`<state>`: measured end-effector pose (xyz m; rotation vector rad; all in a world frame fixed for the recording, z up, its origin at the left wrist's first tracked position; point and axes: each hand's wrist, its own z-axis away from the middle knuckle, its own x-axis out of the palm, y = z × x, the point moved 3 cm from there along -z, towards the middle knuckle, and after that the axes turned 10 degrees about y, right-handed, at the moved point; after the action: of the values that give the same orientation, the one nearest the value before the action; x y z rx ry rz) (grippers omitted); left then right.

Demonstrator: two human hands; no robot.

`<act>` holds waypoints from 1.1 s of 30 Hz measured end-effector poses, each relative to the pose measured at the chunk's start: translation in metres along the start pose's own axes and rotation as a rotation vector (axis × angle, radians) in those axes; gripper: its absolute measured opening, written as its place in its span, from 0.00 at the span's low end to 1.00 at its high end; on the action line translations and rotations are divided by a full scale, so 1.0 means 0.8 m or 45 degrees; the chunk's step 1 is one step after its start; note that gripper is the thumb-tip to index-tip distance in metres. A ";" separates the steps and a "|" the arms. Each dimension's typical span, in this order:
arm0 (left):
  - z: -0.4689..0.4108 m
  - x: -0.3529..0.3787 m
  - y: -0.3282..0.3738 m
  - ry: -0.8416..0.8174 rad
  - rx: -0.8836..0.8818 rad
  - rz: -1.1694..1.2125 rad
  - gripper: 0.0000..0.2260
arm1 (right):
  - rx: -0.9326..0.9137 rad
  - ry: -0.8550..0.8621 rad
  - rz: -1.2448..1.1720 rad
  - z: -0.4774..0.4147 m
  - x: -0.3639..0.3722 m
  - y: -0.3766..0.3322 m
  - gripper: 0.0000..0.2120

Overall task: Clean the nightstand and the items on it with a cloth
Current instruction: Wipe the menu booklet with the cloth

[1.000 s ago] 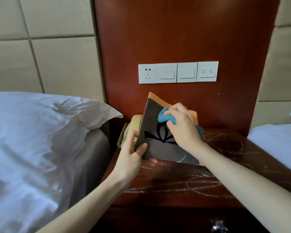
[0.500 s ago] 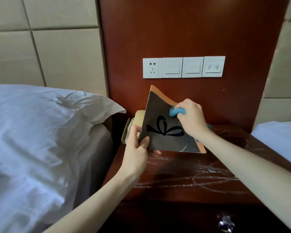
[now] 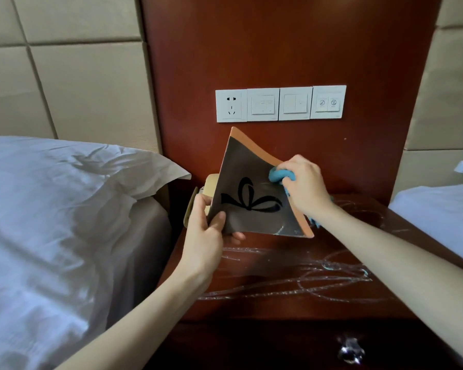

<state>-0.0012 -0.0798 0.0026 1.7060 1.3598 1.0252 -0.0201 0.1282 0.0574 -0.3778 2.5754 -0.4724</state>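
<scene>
Over the last second the right grip [image 3: 302,188] has slid its blue cloth [image 3: 277,176] from the grey face above the bow motif out to the right-hand rim of the tray [image 3: 251,222], while the left grip [image 3: 203,228] has kept the same lower-left corner. That tray, square with an orange border and a black bow printed on grey, stands tilted on edge directly below the switch row [image 3: 280,103], its top corner reaching almost up to the socket at the row's left end. Fingers of the right grip are curled round the bunched cloth and press it against the upper right rim; loose ends of the cloth hang out below the wrist. Thumb on the front and fingers behind, the left grip pinches the tray's lower-left corner. Whether the tray's lower right corner touches the tabletop [image 3: 278,284] or hangs just above it cannot be told. Pale, looping streaks cross the dark red tabletop, which spreads out below the switch row and toward the camera. A beige object [image 3: 211,182], partly hidden behind the tray's left edge, sits below and left of the row. Farther down and left of the row lies a white pillow [image 3: 78,182] on a bed, and down to the right the corner of a second bed [image 3: 439,209] shows. Far below the row, at the picture's lower edge, a shiny drawer knob [image 3: 350,349] appears, blurred.
</scene>
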 end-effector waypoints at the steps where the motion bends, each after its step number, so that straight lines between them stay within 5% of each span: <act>1: -0.002 0.000 0.002 0.019 0.019 -0.002 0.07 | -0.011 -0.016 0.013 0.001 -0.001 0.001 0.15; 7: -0.016 -0.011 0.005 0.151 0.103 -0.032 0.09 | -0.076 -0.296 -0.052 0.057 0.010 -0.007 0.16; 20: -0.010 -0.010 -0.003 0.262 0.054 0.077 0.10 | -0.031 -0.288 -0.322 0.088 0.000 -0.067 0.15; 28: -0.009 -0.011 -0.004 0.323 -0.010 0.130 0.10 | 0.125 -0.192 -0.108 0.067 -0.006 -0.037 0.13; 33: -0.009 -0.012 -0.009 0.324 -0.035 0.122 0.11 | -0.053 -0.225 -0.277 0.100 -0.002 -0.072 0.12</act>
<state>-0.0117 -0.0879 -0.0024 1.6769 1.4234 1.3464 0.0327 0.0560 0.0150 -0.6877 2.3868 -0.4396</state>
